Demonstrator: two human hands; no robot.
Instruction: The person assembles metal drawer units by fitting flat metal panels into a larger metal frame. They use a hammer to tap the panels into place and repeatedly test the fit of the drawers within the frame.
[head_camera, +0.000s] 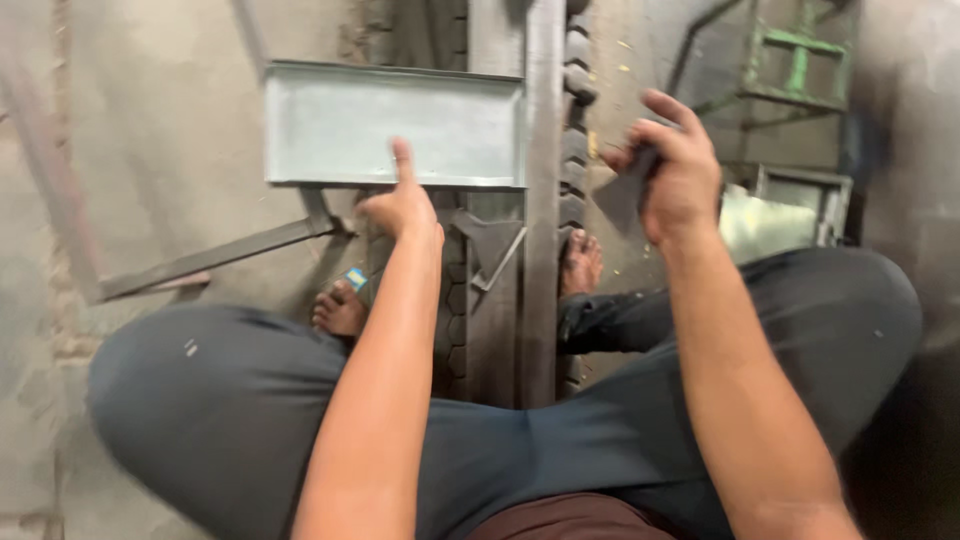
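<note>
Two hands work over a metal tray (390, 125) on a steel rail (543, 200): left hand (402, 205) touches its near edge, fingers loosely curled; right hand (675, 170) grips a small metal piece (622, 195).

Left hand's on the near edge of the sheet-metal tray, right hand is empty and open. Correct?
Not quite. The left hand is at the near edge of the sheet-metal tray, but the right hand isn't empty: the head view shows it gripping a small dark metal piece.
</note>
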